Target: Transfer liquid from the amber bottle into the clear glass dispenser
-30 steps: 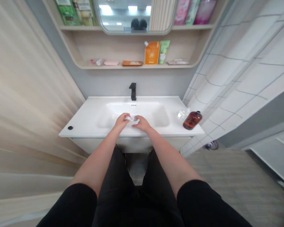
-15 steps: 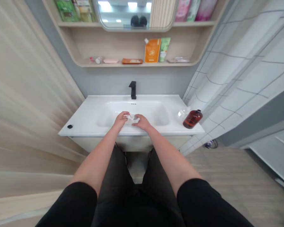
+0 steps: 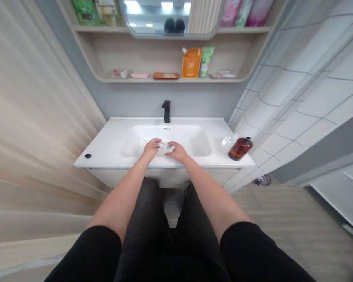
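Over the white vanity basin (image 3: 106, 154) I have two hands and, between them, one small clear plastic piece (image 3: 165, 146), near the front of the bowl; it is too small to make out well. My left hand (image 3: 151, 150) and right hand (image 3: 176, 152) are both half closed, fingertips pinching it, forearms angled inward. One black faucet (image 3: 166, 111) stands behind the bowl. To my right on the counter sit one amber bottle (image 3: 240, 149) and one clear bottle-like item (image 3: 228, 141) just beside it. The wooden shelf (image 3: 170, 79) above carries one orange pouch (image 3: 191, 62) and one green tube (image 3: 206, 61), among others. A beige curtain (image 3: 32, 117) hangs on my left, white tiles (image 3: 297, 117) on my right.
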Tool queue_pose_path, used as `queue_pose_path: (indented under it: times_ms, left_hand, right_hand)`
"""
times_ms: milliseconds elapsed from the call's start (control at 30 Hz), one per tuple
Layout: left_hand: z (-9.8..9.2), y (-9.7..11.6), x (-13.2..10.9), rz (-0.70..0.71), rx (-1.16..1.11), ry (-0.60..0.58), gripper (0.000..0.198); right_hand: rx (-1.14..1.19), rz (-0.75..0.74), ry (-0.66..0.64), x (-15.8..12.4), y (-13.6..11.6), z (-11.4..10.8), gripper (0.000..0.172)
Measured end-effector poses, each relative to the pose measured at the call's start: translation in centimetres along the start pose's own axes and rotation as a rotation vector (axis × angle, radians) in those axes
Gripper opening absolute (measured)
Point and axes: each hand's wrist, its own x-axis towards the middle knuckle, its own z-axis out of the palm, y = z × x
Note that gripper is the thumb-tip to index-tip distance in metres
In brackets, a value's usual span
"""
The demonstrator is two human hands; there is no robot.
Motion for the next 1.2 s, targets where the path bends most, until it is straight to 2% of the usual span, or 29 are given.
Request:
queue_pose_path:
  times_ms: [167, 333, 533, 700, 900, 1067, 1200]
  left_hand:
    - [0.04, -0.05, 0.00, 0.029, 0.057, 0.016, 0.041]
    - [-0.19, -0.13, 0.02, 0.013, 0.003, -0.063, 0.047]
    - [-0.04, -0.16, 0.01, 0.043, 0.085, 0.031, 0.038]
    - [-0.11, -0.25, 0.14, 0.029, 0.044, -0.023, 0.040]
    - [0.00, -0.53, 0.46, 0.053, 0.129, 0.043, 0.040]
    - [-0.15, -0.45, 0.40, 0.054, 0.026, -0.020, 0.049]
    - [0.12, -0.35, 0.31, 0.043, 0.041, 0.030, 0.049]
  right_hand:
    - [0.015, -0.001, -0.008, -0.03, -0.04, 0.01, 0.067]
    - [0.011, -0.002, -0.006, -0.05, -0.22, 0.00, 0.065]
    - [0.023, -0.011, -0.013, -0.20, -0.41, -0.09, 0.068]
    - [0.023, 0.001, -0.014, -0.23, -0.56, -0.22, 0.066]
    - [0.000, -0.017, -0.015, -0.23, -0.61, -0.16, 0.070]
    - [-0.012, -0.023, -0.017, -0.32, -0.57, -0.25, 0.071]
    - [0.009, -0.001, -0.019, -0.38, -0.61, -0.41, 0.072]
